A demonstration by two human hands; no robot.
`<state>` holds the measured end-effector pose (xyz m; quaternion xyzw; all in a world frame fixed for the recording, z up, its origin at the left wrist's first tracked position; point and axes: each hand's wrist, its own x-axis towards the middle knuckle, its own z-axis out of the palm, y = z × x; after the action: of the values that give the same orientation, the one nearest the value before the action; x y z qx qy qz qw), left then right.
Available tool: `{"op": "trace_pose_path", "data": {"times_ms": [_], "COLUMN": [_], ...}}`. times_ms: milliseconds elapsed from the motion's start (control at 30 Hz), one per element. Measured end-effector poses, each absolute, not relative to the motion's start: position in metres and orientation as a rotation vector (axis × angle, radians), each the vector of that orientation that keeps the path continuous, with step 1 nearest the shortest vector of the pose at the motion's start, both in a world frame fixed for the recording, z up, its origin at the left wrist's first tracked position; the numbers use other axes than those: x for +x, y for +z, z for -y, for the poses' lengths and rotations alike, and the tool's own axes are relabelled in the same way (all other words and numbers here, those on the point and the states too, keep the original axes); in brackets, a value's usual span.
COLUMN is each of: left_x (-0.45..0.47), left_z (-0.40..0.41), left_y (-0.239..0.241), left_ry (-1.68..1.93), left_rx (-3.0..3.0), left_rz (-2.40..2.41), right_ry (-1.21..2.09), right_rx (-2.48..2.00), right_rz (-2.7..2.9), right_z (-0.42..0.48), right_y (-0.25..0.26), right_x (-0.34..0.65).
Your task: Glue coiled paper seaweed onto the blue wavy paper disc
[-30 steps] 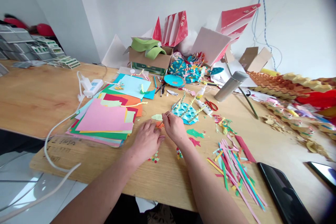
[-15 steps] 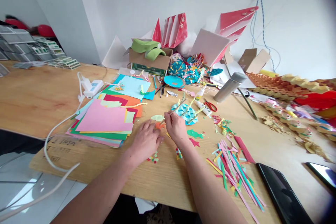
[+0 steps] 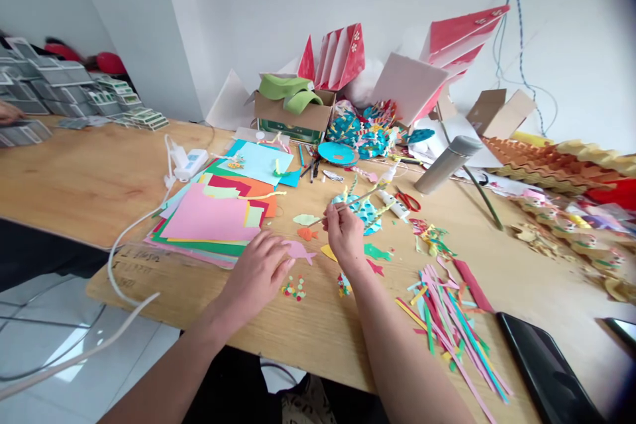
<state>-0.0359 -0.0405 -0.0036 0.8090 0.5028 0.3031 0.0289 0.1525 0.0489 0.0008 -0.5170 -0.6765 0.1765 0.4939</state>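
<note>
1. On the wooden worktop (image 3: 99, 179), in the head view, the right hand (image 3: 344, 236) pinches a thin stick (image 3: 354, 199), its fingers (image 3: 332, 212) closed narrowly around it.
2. The left hand (image 3: 256, 276) rests palm-down, holding nothing, its fingers loosely apart, just beside a pink paper fish (image 3: 301, 252).
3. An orange paper fish (image 3: 307, 233) and a pale green paper shape (image 3: 305, 219) lie near the stick's tip.
4. A stack of coloured paper (image 3: 209, 215) lies left of the left hand, and loose paper strips (image 3: 447, 324) lie right of the right hand.
</note>
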Motion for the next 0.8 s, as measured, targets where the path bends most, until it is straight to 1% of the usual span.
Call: {"op": "trace_pose_path", "data": {"times_ms": [233,367,533,800], "left_x": [-0.024,-0.021,-0.02,-0.018], "left_z": [0.059,0.057,0.056,0.055], "left_y": [-0.02,-0.027,-0.031,-0.031], "left_ry": [0.748,0.734,0.679,0.657], "left_rx": [2.551,2.578,2.584,2.58], "left_rz": [-1.656,-1.673,-1.695,-1.697], "right_ry": [0.583,0.563,0.505,0.433], "right_rx": [-1.201,-1.218,-1.221,-1.231], "right_rz": [1.905,2.028,2.072,2.134], "right_z": [-0.035,-0.03,-0.029,-0.029], "right_y": [0.018,0.017,0.008,0.007], "right_x": [0.14,0.136,0.136,0.133]}}
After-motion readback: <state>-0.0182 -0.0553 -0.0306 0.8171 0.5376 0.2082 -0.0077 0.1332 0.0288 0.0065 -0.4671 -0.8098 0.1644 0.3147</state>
